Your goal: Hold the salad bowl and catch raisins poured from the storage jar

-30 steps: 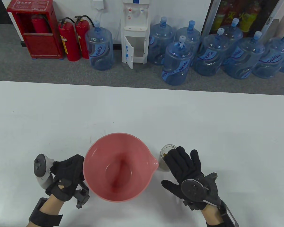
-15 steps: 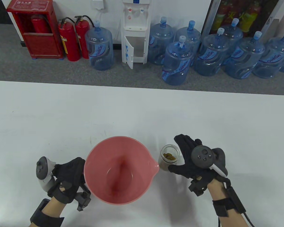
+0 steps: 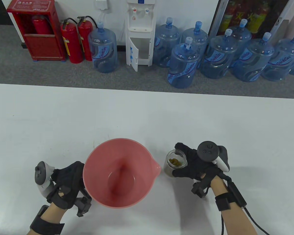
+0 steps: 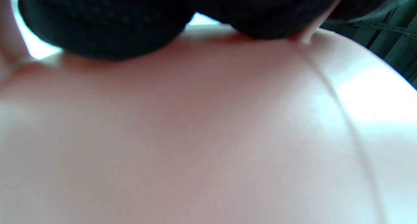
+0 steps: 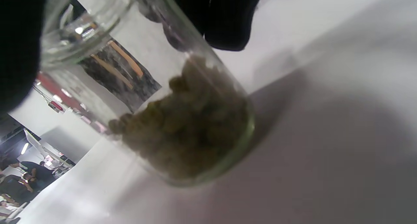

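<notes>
A pink salad bowl point(image 3: 98, 156) with a pour spout stands near the table's front, empty inside. My left hand point(image 3: 69, 180) grips its left wall; the left wrist view shows the pink wall point(image 4: 208, 136) close up with my gloved fingers point(image 4: 104, 25) on it. A small open glass jar point(image 3: 174, 163) with greenish raisins point(image 3: 175, 162) stands just right of the spout. My right hand point(image 3: 193, 162) wraps around the jar's right side. In the right wrist view the jar point(image 5: 136, 70) rests on the table with the raisins point(image 5: 192, 132) at its bottom.
The white table point(image 3: 147, 117) spreads far beyond the bowl and jar. Behind it on the floor stand several blue water bottles point(image 3: 183, 66), a water dispenser point(image 3: 139, 31) and red fire extinguishers point(image 3: 72, 40).
My right hand swung from above the jar to its right side and closed around it. The bowl shifted slightly left and away with my left hand.
</notes>
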### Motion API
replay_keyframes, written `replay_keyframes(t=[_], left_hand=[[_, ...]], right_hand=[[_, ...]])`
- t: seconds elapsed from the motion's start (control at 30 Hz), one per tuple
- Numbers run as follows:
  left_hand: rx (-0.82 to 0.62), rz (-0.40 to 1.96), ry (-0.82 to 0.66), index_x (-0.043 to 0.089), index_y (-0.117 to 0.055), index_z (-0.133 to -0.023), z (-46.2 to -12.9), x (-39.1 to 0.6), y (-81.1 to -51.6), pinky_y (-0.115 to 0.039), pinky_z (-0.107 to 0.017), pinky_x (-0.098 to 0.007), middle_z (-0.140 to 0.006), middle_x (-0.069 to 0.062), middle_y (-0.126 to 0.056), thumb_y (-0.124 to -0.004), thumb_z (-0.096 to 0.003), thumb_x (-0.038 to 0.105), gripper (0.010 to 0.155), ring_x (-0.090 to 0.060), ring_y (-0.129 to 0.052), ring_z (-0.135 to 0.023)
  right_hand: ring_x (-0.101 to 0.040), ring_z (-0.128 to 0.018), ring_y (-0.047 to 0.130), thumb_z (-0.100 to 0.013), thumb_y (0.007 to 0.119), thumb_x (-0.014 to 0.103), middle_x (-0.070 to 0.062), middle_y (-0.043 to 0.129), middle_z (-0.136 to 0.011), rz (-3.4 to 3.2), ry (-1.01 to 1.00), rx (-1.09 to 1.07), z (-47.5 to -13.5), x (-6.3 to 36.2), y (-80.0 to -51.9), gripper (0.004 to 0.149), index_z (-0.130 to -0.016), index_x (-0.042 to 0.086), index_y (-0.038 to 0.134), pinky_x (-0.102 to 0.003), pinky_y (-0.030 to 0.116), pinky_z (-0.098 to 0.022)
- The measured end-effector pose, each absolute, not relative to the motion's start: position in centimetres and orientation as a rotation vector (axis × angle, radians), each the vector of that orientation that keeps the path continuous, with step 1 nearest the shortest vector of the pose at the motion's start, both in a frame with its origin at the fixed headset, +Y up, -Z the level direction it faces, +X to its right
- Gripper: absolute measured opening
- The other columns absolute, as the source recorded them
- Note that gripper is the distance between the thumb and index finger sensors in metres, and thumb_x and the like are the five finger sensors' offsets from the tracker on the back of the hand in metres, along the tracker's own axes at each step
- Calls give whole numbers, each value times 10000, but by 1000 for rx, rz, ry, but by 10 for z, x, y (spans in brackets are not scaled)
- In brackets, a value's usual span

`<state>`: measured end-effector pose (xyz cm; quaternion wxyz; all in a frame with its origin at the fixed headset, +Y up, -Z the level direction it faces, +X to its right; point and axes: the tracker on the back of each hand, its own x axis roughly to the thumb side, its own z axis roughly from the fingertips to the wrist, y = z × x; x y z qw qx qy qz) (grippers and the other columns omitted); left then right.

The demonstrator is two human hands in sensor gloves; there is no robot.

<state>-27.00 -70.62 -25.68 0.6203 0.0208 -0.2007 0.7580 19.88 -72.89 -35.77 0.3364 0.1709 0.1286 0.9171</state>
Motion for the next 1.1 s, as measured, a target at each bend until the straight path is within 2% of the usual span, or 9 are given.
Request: replay_keyframes(t=[0.07, 0.2, 0.43, 0.57, 0.73, 0.83, 0.93, 1.0, 1.1], left_hand=[[45, 1745, -461, 163, -916, -301, -257, -270, -706, -811, -370, -520, -129, -12, -888, -650, -417, 532, 470, -281, -966, -170], [35, 1749, -458, 162, -915, -301, -256, -268, -706, -811, -370, -520, -129, -12, -888, -651, -417, 532, 469, -281, -966, -169], [18, 1761, -460, 163, -915, -302, -256, -263, -712, -812, -370, -519, -129, -11, -887, -648, -418, 533, 471, -280, -966, -170], [13, 1755, -468, 163, -915, -302, -255, -260, -711, -812, -370, -519, -129, -11, -887, -648, -418, 533, 471, -279, -966, -169], [14, 1749, -466, 163, -915, -302, -253, -257, -712, -812, -370, -519, -129, -11, -887, -647, -418, 533, 471, -279, -966, -170], [15, 1746, -463, 163, -914, -303, -253, -254, -713, -811, -371, -520, -130, -11, -887, -647, -417, 533, 470, -280, -966, -172], [16, 1738, -456, 163, -914, -304, -252, -252, -716, -811, -372, -519, -131, -11, -887, -646, -418, 533, 471, -280, -966, -172], [11, 1730, -452, 162, -914, -304, -252, -250, -718, -810, -371, -520, -131, -11, -887, -646, -418, 532, 471, -280, -966, -172], [10, 1714, -446, 163, -914, -304, -251, -248, -719, -810, -371, -520, -131, -11, -887, -645, -418, 532, 471, -280, -965, -171]], right_hand=[[-236, -1006, 690, -137, 967, 704, 58, 593, -1064, 2410, 330, 441, -358, 199, -733, 1080, -1012, 397, 413, -585, 347, -786], [-252, -1051, 621, -155, 961, 711, 17, 552, -1092, 2428, 309, 450, -356, 198, -731, 1056, -1007, 380, 434, -606, 291, -776], [-186, -1007, 729, -138, 971, 730, 50, 680, -1016, 2409, 114, 457, -345, 208, -709, 1056, -993, 359, 474, -583, 321, -796], [-217, -952, 797, -132, 929, 799, 44, 710, -980, 2312, -149, 432, -330, 222, -670, 1041, -992, 393, 508, -575, 419, -804], [-213, -934, 852, -131, 879, 838, 39, 739, -984, 2214, -338, 478, -309, 229, -617, 1046, -991, 361, 522, -541, 540, -797], [-241, -971, 813, -146, 856, 841, -8, 676, -1012, 2227, -402, 537, -298, 222, -590, 1053, -989, 336, 479, -525, 571, -792], [-233, -925, 867, -171, 925, 772, 28, 678, -1012, 2281, -495, 624, -283, 204, -563, 1036, -996, 377, 438, -519, 615, -776], [-204, -889, 902, -161, 923, 786, 48, 699, -1001, 2443, -649, 732, -271, 182, -543, 1034, -997, 400, 453, -511, 663, -749], [-215, -884, 868, -159, 944, 770, 50, 687, -1006, 2573, -761, 851, -258, 151, -529, 1033, -1001, 426, 454, -509, 651, -736]])
